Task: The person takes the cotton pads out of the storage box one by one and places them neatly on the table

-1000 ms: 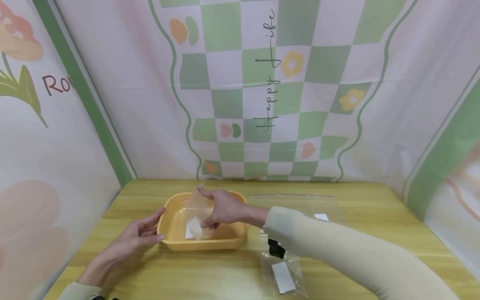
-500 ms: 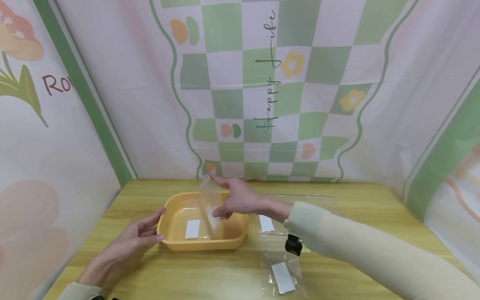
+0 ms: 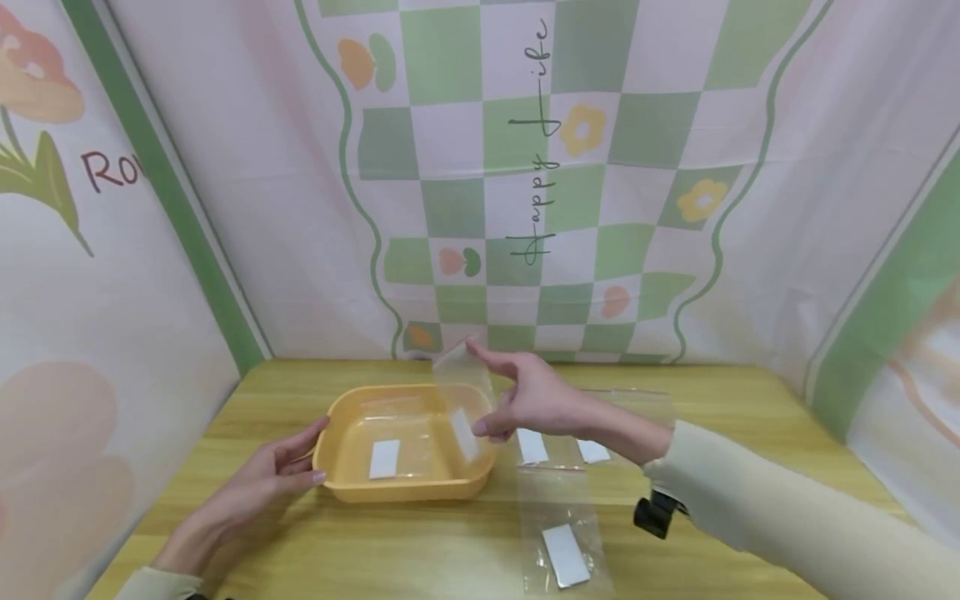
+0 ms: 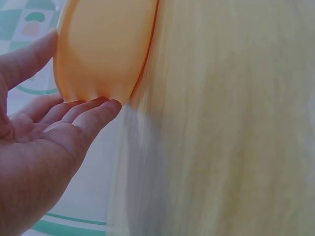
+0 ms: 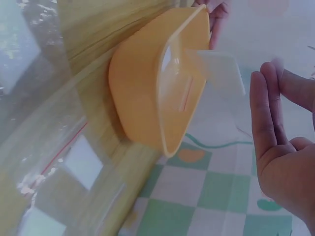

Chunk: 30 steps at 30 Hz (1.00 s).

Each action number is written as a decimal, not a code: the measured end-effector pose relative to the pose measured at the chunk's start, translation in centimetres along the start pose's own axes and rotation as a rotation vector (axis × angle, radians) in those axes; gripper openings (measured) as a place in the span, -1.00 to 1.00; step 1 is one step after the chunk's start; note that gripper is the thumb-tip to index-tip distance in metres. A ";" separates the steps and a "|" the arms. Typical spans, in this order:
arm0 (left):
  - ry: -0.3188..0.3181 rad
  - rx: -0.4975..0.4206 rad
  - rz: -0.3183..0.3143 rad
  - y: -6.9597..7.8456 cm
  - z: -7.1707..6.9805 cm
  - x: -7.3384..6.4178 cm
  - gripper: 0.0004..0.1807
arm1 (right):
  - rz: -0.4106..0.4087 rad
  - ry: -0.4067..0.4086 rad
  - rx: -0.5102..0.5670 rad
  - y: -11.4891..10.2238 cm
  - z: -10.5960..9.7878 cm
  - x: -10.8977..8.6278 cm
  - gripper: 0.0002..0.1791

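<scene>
A yellow plastic basin (image 3: 405, 492) stands on the wooden table. At its left end my left hand (image 3: 258, 487) holds it between thumb and fingers; in the left wrist view the fingertips press on the basin's outer wall (image 4: 106, 44). My right hand (image 3: 536, 396) pinches a clear zip bag (image 3: 456, 379), which hangs upright over the basin's right end. Inside that bag is a flat white piece (image 3: 465, 435). Another clear bag with a white piece (image 3: 385, 459) lies flat on the basin's floor.
Several clear zip bags with white pieces lie right of the basin, one (image 3: 566, 554) near the front and others (image 3: 594, 451) behind it. A patterned cloth (image 3: 517, 192) hangs at the table's back edge. The table (image 3: 375, 550) shows bare wood in front.
My right hand has lifted the zip bag from low in the basin and carried it rightward, uncovering the other bag inside. My left hand stays at the basin's end.
</scene>
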<state>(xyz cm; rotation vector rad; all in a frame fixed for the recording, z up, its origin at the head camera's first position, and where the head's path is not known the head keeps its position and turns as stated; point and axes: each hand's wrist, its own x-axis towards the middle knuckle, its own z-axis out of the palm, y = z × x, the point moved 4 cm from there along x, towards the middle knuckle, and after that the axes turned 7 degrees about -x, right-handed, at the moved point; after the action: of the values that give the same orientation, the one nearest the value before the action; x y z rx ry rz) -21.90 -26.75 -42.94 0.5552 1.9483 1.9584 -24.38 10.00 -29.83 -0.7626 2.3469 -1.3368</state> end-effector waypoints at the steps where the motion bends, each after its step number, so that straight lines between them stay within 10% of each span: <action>1: 0.000 -0.001 0.001 0.0 0.0 0.0 -0.05 | 0.005 0.003 0.008 0.2 -0.2 -0.5 0.22; 19: -0.003 -0.002 0.007 -0.2 -0.1 0.0 -0.06 | 0.104 0.090 0.064 7.2 -2.4 -12.7 0.22; 30: 0.010 0.022 -0.014 0.0 0.0 0.0 -0.06 | 0.065 0.074 0.231 12.1 -1.7 -16.6 0.18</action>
<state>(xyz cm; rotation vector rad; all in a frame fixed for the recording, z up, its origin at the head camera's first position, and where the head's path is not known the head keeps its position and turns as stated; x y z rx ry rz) -21.89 -26.76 -42.99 0.5369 1.9767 1.9378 -15.46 26.14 -39.05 -0.5724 2.1989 -1.5971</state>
